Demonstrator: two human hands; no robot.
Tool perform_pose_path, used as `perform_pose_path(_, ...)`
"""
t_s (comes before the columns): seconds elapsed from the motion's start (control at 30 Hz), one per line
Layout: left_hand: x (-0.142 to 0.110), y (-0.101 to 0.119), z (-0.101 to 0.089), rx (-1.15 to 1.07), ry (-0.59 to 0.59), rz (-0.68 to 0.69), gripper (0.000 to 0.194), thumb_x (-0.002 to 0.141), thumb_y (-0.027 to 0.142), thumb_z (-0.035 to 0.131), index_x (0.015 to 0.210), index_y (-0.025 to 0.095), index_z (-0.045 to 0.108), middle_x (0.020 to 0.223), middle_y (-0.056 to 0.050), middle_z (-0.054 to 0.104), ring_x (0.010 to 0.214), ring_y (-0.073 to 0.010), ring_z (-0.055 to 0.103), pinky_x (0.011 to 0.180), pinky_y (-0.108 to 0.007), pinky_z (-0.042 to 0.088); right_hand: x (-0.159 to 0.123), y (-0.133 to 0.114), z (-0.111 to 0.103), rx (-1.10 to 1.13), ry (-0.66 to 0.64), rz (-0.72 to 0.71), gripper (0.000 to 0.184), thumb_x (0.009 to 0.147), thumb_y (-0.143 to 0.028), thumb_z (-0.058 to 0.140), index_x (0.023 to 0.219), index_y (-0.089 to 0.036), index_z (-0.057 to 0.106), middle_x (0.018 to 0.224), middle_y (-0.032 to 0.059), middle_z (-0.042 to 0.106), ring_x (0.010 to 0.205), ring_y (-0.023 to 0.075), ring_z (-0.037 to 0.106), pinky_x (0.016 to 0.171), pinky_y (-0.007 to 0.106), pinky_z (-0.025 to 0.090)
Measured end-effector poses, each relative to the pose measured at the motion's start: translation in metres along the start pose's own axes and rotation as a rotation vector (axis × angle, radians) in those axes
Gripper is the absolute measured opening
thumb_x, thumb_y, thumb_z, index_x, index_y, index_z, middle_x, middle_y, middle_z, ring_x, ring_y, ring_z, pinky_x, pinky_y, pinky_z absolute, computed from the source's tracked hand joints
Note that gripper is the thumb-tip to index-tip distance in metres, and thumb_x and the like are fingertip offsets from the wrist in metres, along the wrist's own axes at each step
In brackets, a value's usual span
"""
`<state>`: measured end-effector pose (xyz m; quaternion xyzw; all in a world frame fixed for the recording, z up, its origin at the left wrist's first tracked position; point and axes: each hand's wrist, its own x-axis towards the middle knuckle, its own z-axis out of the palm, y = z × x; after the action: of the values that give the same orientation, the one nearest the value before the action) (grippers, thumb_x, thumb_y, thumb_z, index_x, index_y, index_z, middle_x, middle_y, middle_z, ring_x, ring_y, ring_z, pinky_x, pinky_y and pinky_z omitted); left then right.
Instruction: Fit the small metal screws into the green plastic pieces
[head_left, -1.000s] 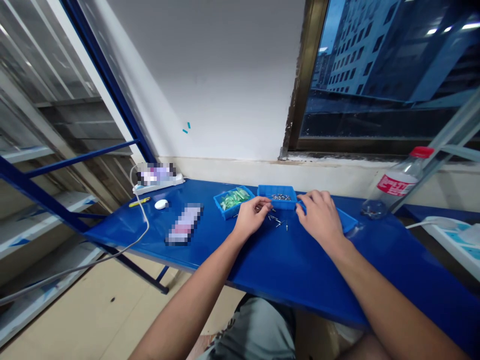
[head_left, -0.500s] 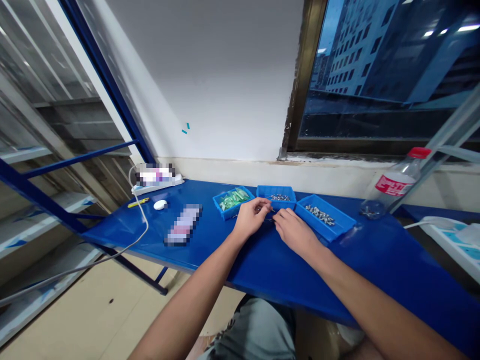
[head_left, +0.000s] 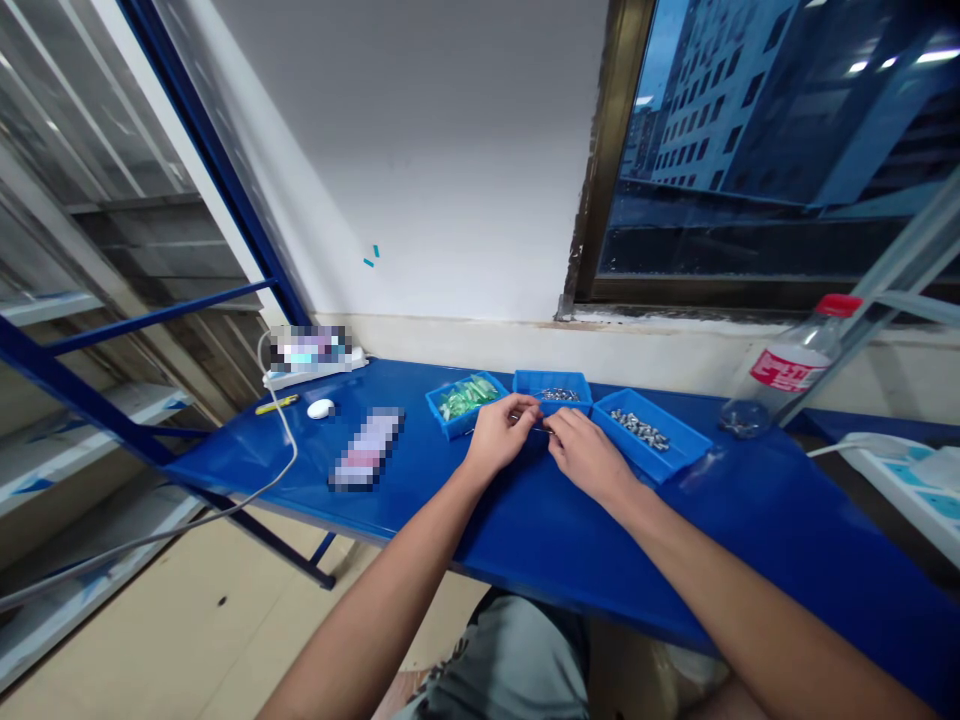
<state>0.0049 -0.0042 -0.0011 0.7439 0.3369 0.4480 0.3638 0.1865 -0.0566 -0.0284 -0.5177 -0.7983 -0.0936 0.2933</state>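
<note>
Our left hand (head_left: 499, 440) and right hand (head_left: 589, 460), fingers pinched narrow on a thin metal pin (head_left: 541, 430), blue parts tray (head_left: 553, 379) just beyond, second blue tray (head_left: 649, 457) rightward

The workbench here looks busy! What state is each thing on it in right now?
Left hand: fingers drawn together, anything held too small to tell.
Right hand: fingers drawn in, meeting the left hand.
Left blue tray: holds green pieces.
Middle blue tray: holds small metal parts.
Right blue tray: holds metal parts in a loose patch.
Plastic bottle: red cap on, nearly empty.
</note>
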Motion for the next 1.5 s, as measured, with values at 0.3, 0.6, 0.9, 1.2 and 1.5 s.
perform_pose_path(0.3, -0.002, 0.001, -0.001, 0.107, -0.067, -0.006, 0.032, 0.099, 0.037, 0.059, 0.118, 0.017, 0.075, 0.088, -0.006, 0.081, 0.075, -0.0194, 0.075, 0.073, -0.029, 0.058, 0.003, 0.001, -0.011, 0.046, 0.155, 0.100, 0.015, 0.094, -0.012, 0.055, 0.097, -0.023, 0.065, 0.097, 0.0069, 0.070, 0.096, 0.0273, 0.065, 0.088, 0.040, 0.052)
perform_pose_path(0.6, 0.000, -0.009, -0.001, -0.106, -0.140, -0.060, 0.033, 0.093, 0.039, 0.070, 0.114, 0.015, 0.079, 0.109, -0.012, 0.081, 0.098, -0.0254, 0.077, 0.091, -0.035, 0.061, 0.004, -0.010, -0.017, 0.235, 0.235, 0.095, 0.014, 0.097, -0.015, 0.054, 0.094, -0.025, 0.063, 0.095, 0.0059, 0.069, 0.092, 0.0245, 0.066, 0.085, 0.037, 0.054)
perform_pose_path(0.9, 0.004, -0.014, 0.003, -0.324, -0.070, -0.124, 0.021, 0.081, 0.025, 0.082, 0.093, 0.013, 0.069, 0.094, -0.010, 0.078, 0.086, -0.0180, 0.076, 0.086, -0.032, 0.061, 0.005, -0.014, -0.019, 0.340, 0.243, 0.158, 0.010, 0.098, -0.022, 0.056, 0.098, -0.024, 0.065, 0.097, 0.0070, 0.072, 0.088, 0.0238, 0.069, 0.078, 0.037, 0.058)
perform_pose_path(1.2, 0.002, -0.012, 0.004, -0.249, -0.117, -0.130, 0.017, 0.079, 0.017, 0.081, 0.089, 0.014, 0.068, 0.087, -0.007, 0.078, 0.084, -0.0182, 0.077, 0.084, -0.030, 0.060, 0.008, -0.011, -0.019, 0.497, 0.268, 0.240, 0.019, 0.098, -0.031, 0.057, 0.109, -0.022, 0.070, 0.108, 0.0100, 0.073, 0.089, 0.0231, 0.071, 0.076, 0.036, 0.062)
perform_pose_path(1.5, 0.004, -0.014, 0.001, -0.200, -0.078, -0.098, 0.029, 0.085, 0.030, 0.081, 0.106, 0.013, 0.072, 0.096, -0.011, 0.080, 0.089, -0.0203, 0.077, 0.084, -0.031, 0.060, 0.006, -0.004, -0.020, 0.404, 0.210, 0.241, 0.012, 0.093, -0.023, 0.059, 0.090, -0.023, 0.070, 0.095, 0.0055, 0.071, 0.077, 0.0195, 0.066, 0.071, 0.033, 0.056)
